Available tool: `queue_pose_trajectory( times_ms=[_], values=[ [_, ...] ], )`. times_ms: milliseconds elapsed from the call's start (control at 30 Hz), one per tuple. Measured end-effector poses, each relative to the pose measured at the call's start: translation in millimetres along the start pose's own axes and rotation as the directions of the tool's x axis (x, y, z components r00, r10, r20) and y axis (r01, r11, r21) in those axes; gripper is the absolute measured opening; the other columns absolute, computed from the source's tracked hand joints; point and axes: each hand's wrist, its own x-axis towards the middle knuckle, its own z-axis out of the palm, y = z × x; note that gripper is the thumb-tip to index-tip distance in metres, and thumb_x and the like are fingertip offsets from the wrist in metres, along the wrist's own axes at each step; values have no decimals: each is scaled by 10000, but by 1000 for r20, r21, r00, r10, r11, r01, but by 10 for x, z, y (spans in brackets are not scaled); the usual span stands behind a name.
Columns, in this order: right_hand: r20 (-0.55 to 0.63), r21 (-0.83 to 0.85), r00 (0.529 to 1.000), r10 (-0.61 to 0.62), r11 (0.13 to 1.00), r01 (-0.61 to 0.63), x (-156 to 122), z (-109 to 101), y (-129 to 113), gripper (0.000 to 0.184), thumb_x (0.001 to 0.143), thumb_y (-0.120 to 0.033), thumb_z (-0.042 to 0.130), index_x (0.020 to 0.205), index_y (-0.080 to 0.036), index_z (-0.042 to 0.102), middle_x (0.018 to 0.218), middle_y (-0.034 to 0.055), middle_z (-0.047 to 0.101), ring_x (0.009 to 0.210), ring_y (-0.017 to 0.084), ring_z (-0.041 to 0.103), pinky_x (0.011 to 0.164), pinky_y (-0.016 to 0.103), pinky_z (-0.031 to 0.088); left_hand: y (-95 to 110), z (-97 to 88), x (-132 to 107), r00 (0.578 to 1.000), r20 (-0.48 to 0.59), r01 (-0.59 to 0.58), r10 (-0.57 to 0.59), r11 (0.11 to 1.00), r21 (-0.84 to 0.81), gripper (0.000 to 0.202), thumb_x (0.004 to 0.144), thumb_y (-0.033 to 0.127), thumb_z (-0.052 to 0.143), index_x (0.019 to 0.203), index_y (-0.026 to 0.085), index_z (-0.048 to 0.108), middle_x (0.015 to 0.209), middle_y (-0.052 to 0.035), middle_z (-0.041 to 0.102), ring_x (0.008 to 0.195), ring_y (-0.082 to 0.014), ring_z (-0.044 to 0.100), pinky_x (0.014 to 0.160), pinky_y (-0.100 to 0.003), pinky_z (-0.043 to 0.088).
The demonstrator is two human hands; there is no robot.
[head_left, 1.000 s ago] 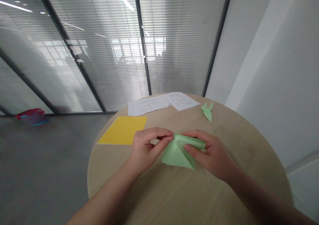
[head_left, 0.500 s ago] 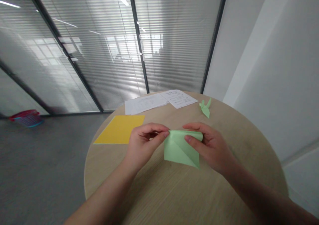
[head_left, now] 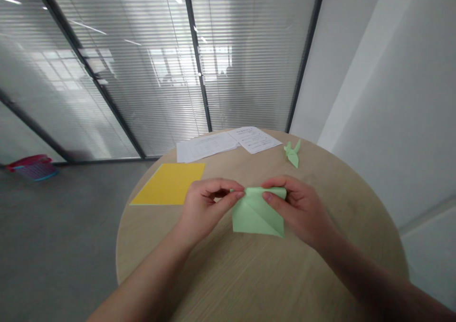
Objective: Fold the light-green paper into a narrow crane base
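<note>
A sheet of light green origami paper (head_left: 254, 215) is held between my two hands, its top edge bent over and a diagonal crease running across its face. My left hand (head_left: 208, 208) pinches the top left corner between thumb and forefinger. With thumb in front and fingers behind, my right hand (head_left: 297, 205) grips the top edge toward the right. The paper's lower edge hangs free above the table. Beyond my right hand lies a folded green paper crane (head_left: 292, 155).
The round wooden table (head_left: 228, 284) carries a stack of yellow paper (head_left: 167, 184) at the left. White printed sheets (head_left: 254, 139) lie along the far edge. A red and blue basket (head_left: 33, 168) stands on the floor, near a glass partition with blinds (head_left: 164, 108).
The right fingers have come down onto the top edge, closing the gap above the thumb. The paper's lower edge hangs more level. The whole view has shifted slightly.
</note>
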Motion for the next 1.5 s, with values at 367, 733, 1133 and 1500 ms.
queue_pose_trajectory(
  times_ms=[367, 733, 1133, 1500],
  values=[
    [-3, 85, 997, 83, 993, -83, 13, 26, -5, 296, 832, -379, 743, 1102, -259, 727, 695, -10, 680, 562, 162, 584, 510, 285, 444, -8, 21, 9, 999, 51, 6, -7, 1000, 28, 79, 832, 227, 769, 851, 219, 845, 773, -41, 809, 640, -148, 715, 576, -199, 561],
    [47, 354, 983, 178, 917, -183, 133, -18, 27, 324, 771, -497, 838, 965, -242, 798, 856, 45, 805, 822, 227, 751, 759, 354, 599, -41, -17, 52, 992, -121, 43, -42, 999, 3, 64, 777, 245, 788, 816, 231, 836, 746, -26, 795, 644, -146, 691, 583, -217, 547],
    [230, 112, 952, 203, 966, -233, 196, -33, 153, 228, 821, -397, 775, 934, -201, 797, 833, 36, 788, 657, 157, 660, 571, 269, 455, -155, -23, 136, 853, 373, 385, -366, 923, 25, 244, 776, 404, 780, 875, 183, 815, 756, -37, 756, 625, -141, 630, 573, -228, 472],
    [223, 563, 959, 176, 780, -274, 285, -85, 231, 803, 770, -776, 739, 1383, -287, 568, 1198, 97, 752, 1053, 279, 711, 909, 433, 540, -243, -21, 175, 921, -31, 372, -387, 901, -223, 308, 678, 430, 846, 661, 171, 681, 588, 22, 601, 526, -89, 476, 523, -202, 355]
  ],
)
